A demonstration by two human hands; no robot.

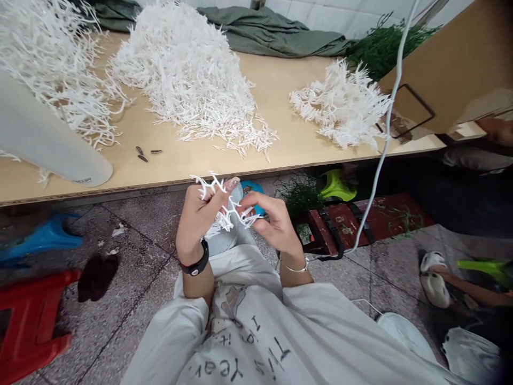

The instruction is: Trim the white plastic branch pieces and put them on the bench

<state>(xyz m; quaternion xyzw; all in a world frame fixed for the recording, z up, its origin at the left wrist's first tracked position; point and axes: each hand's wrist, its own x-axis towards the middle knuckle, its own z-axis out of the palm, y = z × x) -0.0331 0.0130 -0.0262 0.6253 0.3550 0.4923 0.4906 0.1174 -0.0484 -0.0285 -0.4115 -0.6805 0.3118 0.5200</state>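
Observation:
Between my hands, just off the table's front edge, is a white branched plastic sprig (232, 207) with short forked tips. My left hand (202, 216) is closed on it, thumb on top, and some tips stick out above the fist. My right hand (276, 222) pinches the sprig's right end between thumb and fingers. On the table (276, 160) beyond lie a large heap of small white pieces (200, 80), a looser pile of longer white sprigs (60, 69) at the left, and a smaller pile of white sprigs (344, 104) at the right.
A white cylinder (52, 139) lies at the table's left, near several dark seeds (142, 155). A white cable (385, 144) hangs down at the right before a cardboard box (452, 69). Red stool (36, 321) and blue stool (48, 240) stand left. Another person's foot (435, 278) shows right.

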